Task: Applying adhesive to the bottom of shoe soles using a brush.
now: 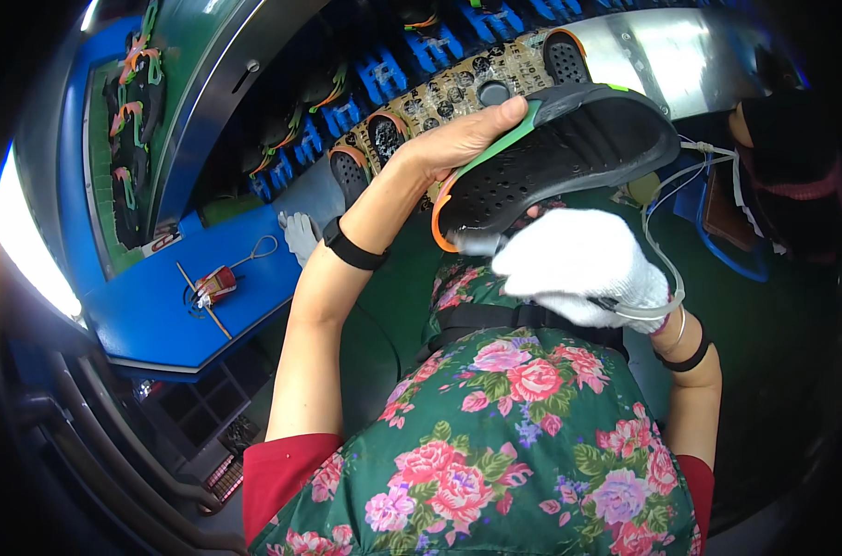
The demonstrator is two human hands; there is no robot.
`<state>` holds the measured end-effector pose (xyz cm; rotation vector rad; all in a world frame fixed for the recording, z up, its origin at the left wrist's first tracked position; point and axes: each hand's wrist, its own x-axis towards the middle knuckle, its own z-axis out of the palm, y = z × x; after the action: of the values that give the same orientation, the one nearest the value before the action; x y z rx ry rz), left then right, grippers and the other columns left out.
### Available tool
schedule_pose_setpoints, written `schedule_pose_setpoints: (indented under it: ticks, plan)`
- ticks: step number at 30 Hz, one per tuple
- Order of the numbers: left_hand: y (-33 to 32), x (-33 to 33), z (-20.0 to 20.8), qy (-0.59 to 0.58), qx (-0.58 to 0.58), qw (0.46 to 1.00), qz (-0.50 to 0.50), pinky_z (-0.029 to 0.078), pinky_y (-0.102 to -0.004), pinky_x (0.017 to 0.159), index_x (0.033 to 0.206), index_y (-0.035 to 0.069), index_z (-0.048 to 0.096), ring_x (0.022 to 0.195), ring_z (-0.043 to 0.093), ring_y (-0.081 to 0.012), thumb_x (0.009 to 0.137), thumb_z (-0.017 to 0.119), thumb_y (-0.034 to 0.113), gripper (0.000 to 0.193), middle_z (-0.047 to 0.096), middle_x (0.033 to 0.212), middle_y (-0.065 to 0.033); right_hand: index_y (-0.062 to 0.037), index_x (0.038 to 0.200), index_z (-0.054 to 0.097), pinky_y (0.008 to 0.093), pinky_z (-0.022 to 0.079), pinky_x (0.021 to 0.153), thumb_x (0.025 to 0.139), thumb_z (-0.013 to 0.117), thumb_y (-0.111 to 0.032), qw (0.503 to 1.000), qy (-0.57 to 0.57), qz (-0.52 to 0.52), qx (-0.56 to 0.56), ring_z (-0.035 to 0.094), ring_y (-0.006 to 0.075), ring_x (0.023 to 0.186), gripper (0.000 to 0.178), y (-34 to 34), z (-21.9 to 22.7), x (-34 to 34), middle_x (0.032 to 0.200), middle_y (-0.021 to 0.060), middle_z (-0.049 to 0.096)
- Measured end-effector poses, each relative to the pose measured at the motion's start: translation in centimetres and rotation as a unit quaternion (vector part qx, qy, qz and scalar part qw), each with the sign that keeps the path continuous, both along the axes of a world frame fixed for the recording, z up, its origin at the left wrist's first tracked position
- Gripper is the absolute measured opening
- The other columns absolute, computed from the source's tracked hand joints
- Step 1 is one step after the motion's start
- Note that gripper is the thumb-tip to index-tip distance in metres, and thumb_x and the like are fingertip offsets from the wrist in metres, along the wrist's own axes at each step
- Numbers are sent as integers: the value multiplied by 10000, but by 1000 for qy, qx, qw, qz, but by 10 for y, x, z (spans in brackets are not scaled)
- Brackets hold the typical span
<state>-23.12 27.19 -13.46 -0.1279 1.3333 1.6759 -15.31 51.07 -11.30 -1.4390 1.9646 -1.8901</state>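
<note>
My left hand (467,139), bare, grips a black shoe sole (569,157) by its side edge, thumb on top. The sole is tilted, its hollow inner face toward me, with small holes in the heel part and a green and orange rim. In a white knitted glove, my right hand (578,264) is closed around a brush (477,244); its pale tip is blurred, at the orange heel edge. Most of the brush is hidden by the glove. A thin clear tube (660,246) loops down to my right wrist and passes under the glove's fingers.
Several soles, one a black sole (350,173), lie on a tape-covered board (458,97) beyond my left hand. Blue racks (384,79) stand behind it. On the left, a blue table (152,310) carries a red can (217,285) and a white glove (300,236).
</note>
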Motion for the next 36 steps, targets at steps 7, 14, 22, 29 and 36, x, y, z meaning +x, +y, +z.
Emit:
schedule_pose_setpoints:
  ticks: [7,14,22,29,36]
  plan:
    - [5,2,-11,-147,165,969,107,647,-437,800,1373,-39,542,925,744,-318,871,315,877,1069,699,1141,-213,-41,844,782,364,568,868,783,801,-15,965,-251,4,-80,756,236,915,68,7,-3,-10,984,113,786]
    - [17,46,-23,-81,247,932,254,530,-456,1046,1427,5,513,1184,656,-301,1116,308,391,537,629,1340,-206,-6,968,775,326,590,823,804,749,66,956,-163,-243,-32,747,226,919,180,19,13,-32,1014,148,768]
    - [4,72,-10,-51,-27,984,166,541,-526,1055,1431,-35,483,1231,617,-385,1087,451,238,441,571,1403,-230,-40,935,773,365,589,797,770,770,12,974,-30,-226,10,750,275,900,173,17,15,-26,976,123,772]
    - [28,67,22,-160,429,827,327,500,-533,1080,1469,76,525,1213,647,-360,969,545,625,742,597,1413,-210,-36,889,763,357,591,767,748,781,32,953,-36,-300,-20,744,278,861,158,10,27,-19,956,141,770]
    - [61,71,8,-117,329,861,371,302,-616,1195,1579,105,346,1450,405,-381,806,636,775,1063,405,1596,-161,-42,963,769,368,590,802,731,789,42,950,36,-310,11,742,292,923,247,16,60,-35,1024,150,764]
